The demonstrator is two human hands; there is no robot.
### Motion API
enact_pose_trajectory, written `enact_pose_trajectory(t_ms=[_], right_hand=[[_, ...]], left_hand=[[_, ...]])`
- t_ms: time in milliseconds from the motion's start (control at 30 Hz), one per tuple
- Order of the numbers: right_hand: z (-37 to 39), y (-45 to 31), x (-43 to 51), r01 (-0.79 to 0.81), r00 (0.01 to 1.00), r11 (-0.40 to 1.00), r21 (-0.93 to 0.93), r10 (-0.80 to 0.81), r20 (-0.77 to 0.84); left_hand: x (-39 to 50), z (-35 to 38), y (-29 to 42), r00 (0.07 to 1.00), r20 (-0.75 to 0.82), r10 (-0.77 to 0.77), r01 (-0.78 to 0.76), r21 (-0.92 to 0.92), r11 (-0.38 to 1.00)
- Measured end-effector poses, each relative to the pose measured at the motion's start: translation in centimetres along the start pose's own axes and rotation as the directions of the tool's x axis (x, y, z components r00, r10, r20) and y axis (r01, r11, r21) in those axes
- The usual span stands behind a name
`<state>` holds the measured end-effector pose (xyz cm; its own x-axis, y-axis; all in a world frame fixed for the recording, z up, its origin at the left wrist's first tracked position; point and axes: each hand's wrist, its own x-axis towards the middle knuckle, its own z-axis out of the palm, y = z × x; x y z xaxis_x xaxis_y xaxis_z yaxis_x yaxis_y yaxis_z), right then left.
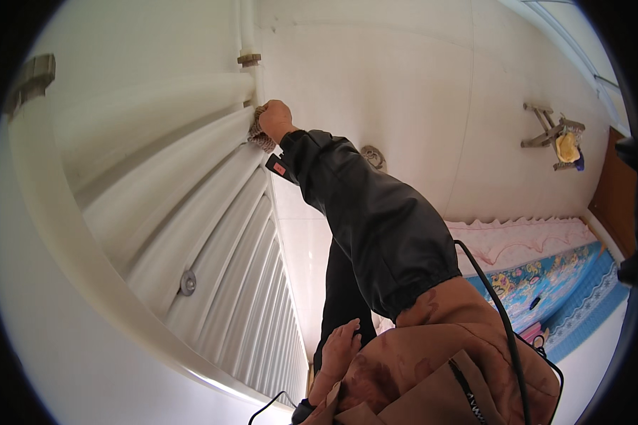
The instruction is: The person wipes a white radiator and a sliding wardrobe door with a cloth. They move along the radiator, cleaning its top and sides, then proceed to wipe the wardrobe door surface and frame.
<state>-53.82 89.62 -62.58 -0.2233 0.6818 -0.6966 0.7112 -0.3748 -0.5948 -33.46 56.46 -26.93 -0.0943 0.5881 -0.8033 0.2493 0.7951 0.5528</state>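
A tall white column radiator (218,223) fills the left of the view, its top header pipe (85,255) curving along the rim. At the far end of its lower part, my right hand (276,118) grips a bunched, grey-brown textured cloth (262,133) and presses it against the column. A black sleeve cover (383,212) covers that forearm, with a small dark device (280,168) bearing a pink label near the wrist. Close to my body, in front of the brown jacket (420,372), my left hand (340,348) holds nothing. Its fingers are loosely extended and slightly apart.
A round metal fitting (188,282) sits between radiator columns. Pipe joints (249,59) stand at the far end. On the pale floor (420,79) are a round cover (373,156) and a small stool (545,127) with a yellow cloth (567,147). A bed with blue floral bedding (542,287) stands at right.
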Motion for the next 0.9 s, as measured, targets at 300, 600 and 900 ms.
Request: enact_pose_trajectory(t_ms=[300,600,900], right_hand=[[-6.7,-9.9,8.4,0.522,0.835,0.834,0.177,-0.459,-0.303],[-5.7,0.9,3.7,0.508,0.861,0.852,-0.127,-0.498,0.103],[-25.4,-2.9,-9.4,-0.441,0.713,0.502,0.744,-0.308,0.631]], left_hand=[[4.0,-1.4,6.0,0.999,-0.034,-0.038,0.037,-0.03,0.999],[4.9,-2.3,8.6,0.998,-0.047,-0.031,0.032,0.02,0.999],[4.4,-5.2,14.2,0.992,-0.12,-0.04,0.006,-0.274,0.962]])
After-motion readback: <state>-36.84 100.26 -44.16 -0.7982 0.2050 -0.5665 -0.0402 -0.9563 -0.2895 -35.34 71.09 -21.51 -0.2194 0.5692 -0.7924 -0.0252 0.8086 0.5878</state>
